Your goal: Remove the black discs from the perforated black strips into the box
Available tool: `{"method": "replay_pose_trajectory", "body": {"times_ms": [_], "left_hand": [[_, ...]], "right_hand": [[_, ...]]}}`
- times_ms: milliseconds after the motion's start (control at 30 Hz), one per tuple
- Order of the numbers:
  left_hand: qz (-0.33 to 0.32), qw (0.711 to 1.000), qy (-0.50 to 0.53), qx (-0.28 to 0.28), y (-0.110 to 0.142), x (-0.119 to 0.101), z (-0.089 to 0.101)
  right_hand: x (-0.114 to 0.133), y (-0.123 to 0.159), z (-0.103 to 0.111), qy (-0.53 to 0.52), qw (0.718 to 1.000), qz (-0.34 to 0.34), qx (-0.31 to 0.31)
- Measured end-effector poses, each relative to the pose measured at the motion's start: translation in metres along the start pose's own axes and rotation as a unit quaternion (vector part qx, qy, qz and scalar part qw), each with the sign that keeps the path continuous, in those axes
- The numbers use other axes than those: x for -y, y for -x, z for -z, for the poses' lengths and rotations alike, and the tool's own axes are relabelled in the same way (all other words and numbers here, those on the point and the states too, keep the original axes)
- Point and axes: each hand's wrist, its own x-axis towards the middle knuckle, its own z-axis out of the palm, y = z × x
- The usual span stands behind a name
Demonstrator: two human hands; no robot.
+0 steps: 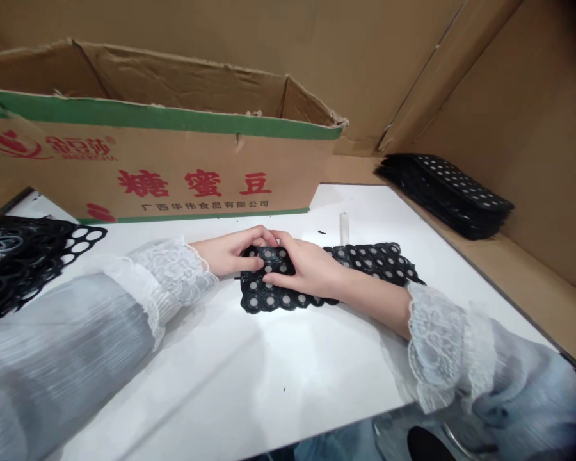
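Observation:
A black perforated sheet [365,261], full of round rings with pale centres, lies flat on the white table [278,371] in the middle. My left hand [228,251] rests at the sheet's left end, fingers curled and pinching at a ring near its top edge. My right hand [307,269] lies across the sheet, fingertips pressed on the rings beside the left hand's fingers. Both wrists wear white lace cuffs over grey sleeves.
A large cardboard box [163,173] with a green stripe and red lettering stands behind the hands. A stack of black perforated sheets [444,192] lies at the right on a cardboard ledge. Black empty ring lattices [19,256] are piled at the left edge. Cardboard walls enclose the table.

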Motion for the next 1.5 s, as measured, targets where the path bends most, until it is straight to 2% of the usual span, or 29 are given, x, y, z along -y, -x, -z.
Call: {"method": "replay_pose_trajectory", "body": {"times_ms": [100,333,467,667,900,1067,1233,1400,1500], "left_hand": [[0.007,1.0,-0.008,-0.009,0.0,0.0,-0.002],[0.025,0.995,-0.081,-0.059,0.001,-0.007,-0.008],[0.022,0.995,-0.085,-0.054,0.001,-0.008,-0.008],[0.058,0.995,-0.051,-0.055,-0.001,-0.012,-0.01],[0.077,0.997,0.023,0.013,-0.002,-0.018,-0.003],[0.07,0.998,0.007,0.005,0.0,-0.016,0.001],[0.068,0.997,0.027,0.025,0.0,-0.016,0.002],[0.062,0.998,-0.024,0.0,-0.001,-0.015,-0.001],[0.045,0.999,-0.03,0.006,-0.001,-0.014,-0.001]], "right_hand": [[-0.002,0.0,0.0,-0.019,1.0,0.015,0.001],[0.0,-0.001,0.0,-0.025,1.0,-0.011,0.0],[0.0,-0.002,0.0,-0.023,1.0,-0.012,0.001],[0.0,-0.002,0.0,-0.02,1.0,-0.014,0.0],[0.001,-0.001,0.001,-0.012,1.0,-0.016,0.01],[0.0,-0.001,0.001,-0.007,1.0,-0.008,0.011],[-0.001,0.0,0.001,-0.009,1.0,-0.001,0.005],[-0.001,0.0,0.001,-0.016,1.0,-0.006,-0.001],[-0.002,0.001,0.0,-0.015,1.0,-0.005,-0.005]]}}
